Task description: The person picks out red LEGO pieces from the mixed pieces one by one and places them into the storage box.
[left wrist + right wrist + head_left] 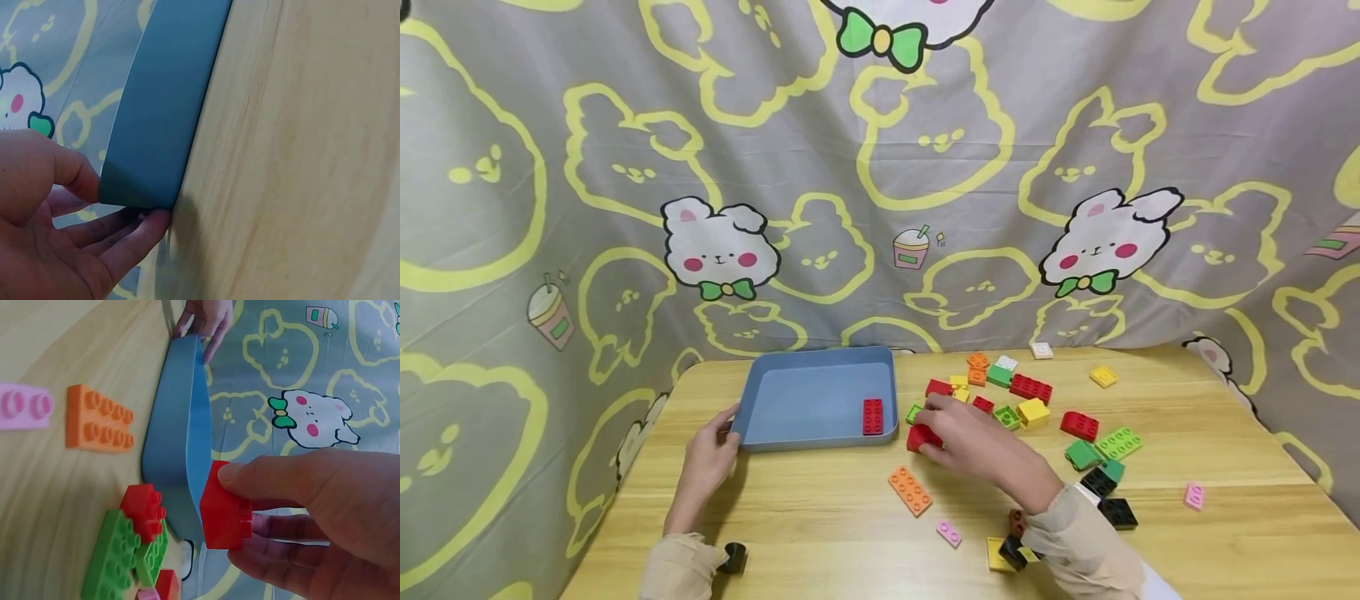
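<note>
My left hand (711, 450) is at the near left corner of a shallow blue tray (812, 396). In the left wrist view, thumb and fingers hold the tray's corner (159, 125), a fingertip low by the table. Inside the tray, near its right wall, lies a red eight-stud brick (872, 417). Right of the tray, my right hand (977, 437) pinches a red toy brick (222, 509) between thumb and fingers. That brick is raised off the table, its studs turned toward the palm in the right wrist view.
Several coloured bricks lie scattered right of the tray, among them a yellow one (1033, 412) and a light green one (1118, 443). An orange brick (910, 490) and a pink brick (949, 533) lie in front. A patterned curtain (880, 317) hangs behind the table.
</note>
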`<state>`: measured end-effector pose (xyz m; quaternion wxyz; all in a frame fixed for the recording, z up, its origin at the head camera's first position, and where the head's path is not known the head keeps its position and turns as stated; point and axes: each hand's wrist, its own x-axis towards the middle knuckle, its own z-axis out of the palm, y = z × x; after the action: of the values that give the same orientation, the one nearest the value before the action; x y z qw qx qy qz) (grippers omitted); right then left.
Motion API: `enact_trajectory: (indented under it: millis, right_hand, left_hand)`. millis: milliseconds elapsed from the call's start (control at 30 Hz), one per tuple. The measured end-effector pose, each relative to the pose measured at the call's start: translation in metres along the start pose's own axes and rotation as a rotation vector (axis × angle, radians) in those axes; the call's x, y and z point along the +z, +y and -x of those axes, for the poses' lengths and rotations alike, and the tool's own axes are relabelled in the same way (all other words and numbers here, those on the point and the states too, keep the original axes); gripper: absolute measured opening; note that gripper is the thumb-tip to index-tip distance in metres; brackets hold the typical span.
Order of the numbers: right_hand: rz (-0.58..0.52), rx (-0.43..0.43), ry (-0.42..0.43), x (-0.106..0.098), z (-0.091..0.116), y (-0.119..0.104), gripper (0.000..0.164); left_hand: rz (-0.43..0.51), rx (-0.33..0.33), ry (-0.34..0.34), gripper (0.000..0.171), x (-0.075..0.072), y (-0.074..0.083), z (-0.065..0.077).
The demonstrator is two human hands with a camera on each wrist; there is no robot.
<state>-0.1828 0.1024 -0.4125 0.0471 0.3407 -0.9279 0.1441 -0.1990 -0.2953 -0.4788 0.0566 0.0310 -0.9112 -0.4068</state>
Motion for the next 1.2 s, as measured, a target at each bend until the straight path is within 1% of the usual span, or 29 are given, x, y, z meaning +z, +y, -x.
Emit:
enact_trajectory:
  millis: [233,333,467,567,667,800,900,1033,1200]
  right_hand:
    - [-0.01,-0.064,0.013,0.004,-0.022,-0.007,0.019]
    - [-0.044,-0.084,0.016,0.007,-0.029,-0.008,0.016]
    - [-0.071,-0.104,0.026,0.012,-0.039,-0.007,0.019]
    - [-0.07,-0.118,0.03,0.017,-0.047,-0.008,0.022]
    - [-0.088,-0.133,0.031,0.02,-0.058,-0.011,0.02]
    - [-0.092,-0.136,0.028,0.025,-0.075,-0.013,0.018]
    - [-0.075,-0.139,0.019,0.028,-0.084,-0.015,0.019]
    - [-0.085,-0.145,-0.004,0.032,-0.092,-0.016,0.02]
    - [-0.106,-0.118,-0.025,0.036,-0.098,-0.018,0.02]
  left_hand:
    - [-0.002,-0.008,-0.007,0.052,-0.001,0.001,0.0]
    - [-0.01,-0.011,-0.001,0.052,-0.001,0.001,0.0]
    - [-0.009,-0.012,-0.004,0.052,0.0,0.001,0.0]
    - [-0.008,-0.016,-0.01,0.052,0.0,0.002,-0.001]
    - [-0.012,-0.015,-0.009,0.052,0.0,0.002,-0.002]
    - [-0.01,-0.002,0.007,0.052,-0.001,0.002,-0.003]
    - [-0.005,0.01,0.019,0.052,0.0,0.001,-0.004]
    - [-0.009,0.01,0.027,0.052,0.002,-0.002,-0.004]
    - [0.003,0.003,0.017,0.053,0.001,-0.004,-0.005]
